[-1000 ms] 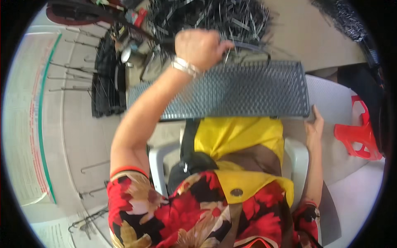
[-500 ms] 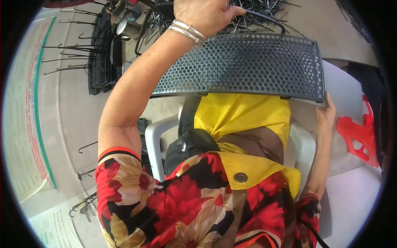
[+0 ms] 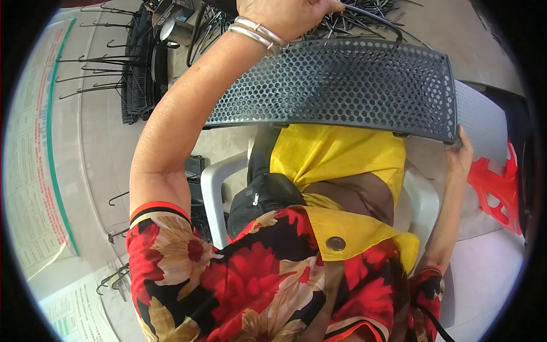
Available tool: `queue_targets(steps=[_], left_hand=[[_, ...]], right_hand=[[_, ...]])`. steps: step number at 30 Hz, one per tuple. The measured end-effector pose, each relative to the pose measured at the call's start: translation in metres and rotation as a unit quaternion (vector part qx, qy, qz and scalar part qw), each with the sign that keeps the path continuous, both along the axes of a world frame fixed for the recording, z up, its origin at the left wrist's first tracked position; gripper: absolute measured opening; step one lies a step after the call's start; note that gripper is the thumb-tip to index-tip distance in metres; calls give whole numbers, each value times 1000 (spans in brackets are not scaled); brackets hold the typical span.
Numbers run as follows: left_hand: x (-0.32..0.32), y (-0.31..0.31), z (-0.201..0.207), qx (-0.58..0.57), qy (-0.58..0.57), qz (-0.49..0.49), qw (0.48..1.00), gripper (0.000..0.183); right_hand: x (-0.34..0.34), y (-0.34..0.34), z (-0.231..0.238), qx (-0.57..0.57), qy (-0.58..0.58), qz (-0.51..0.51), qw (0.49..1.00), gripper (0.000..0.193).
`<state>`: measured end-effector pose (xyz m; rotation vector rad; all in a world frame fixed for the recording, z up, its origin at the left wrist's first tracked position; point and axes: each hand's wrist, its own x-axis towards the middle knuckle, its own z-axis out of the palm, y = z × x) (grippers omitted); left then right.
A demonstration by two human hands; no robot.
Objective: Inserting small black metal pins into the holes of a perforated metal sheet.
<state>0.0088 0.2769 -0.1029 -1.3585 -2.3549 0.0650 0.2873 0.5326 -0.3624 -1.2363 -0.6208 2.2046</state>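
The dark perforated panel (image 3: 342,85) is set across the middle, just beyond the yellow cloth (image 3: 342,149). Its right near corner is gripped by the right hand (image 3: 460,154). On the far side, the left hand (image 3: 285,17) is curled over a black wire bar (image 3: 398,32); whether that is clasped cannot be told.

Floral top (image 3: 245,279) with yellow apron (image 3: 342,151)

The top is short-sleeved, printed with large red and tan flowers on black; bands of orange-red, black and tan edge the left sleeve (image 3: 165,239). The apron is bright yellow, with a brown panel (image 3: 359,196) and, nearer, a yellow flap (image 3: 373,232) bearing a round dark button (image 3: 335,244). To its left sits a black mesh pouch (image 3: 268,188). Two silver bangles (image 3: 259,28) circle the wrist below the left hand (image 3: 285,16).
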Motion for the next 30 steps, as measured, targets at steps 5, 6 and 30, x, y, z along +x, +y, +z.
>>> queue_targets(steps=[5, 6, 30], left_hand=[[2, 0, -1, -2, -15, 3, 1000, 40], [1, 0, -3, 2, -6, -5, 1000, 40], [20, -45, -43, 396, 16, -224, 890, 16]], right_hand=[[-8, 5, 5, 38, 37, 36, 998, 27], [-10, 2, 5, 37, 35, 37, 998, 27], [-16, 9, -6, -85, 8, 16, 996, 29]])
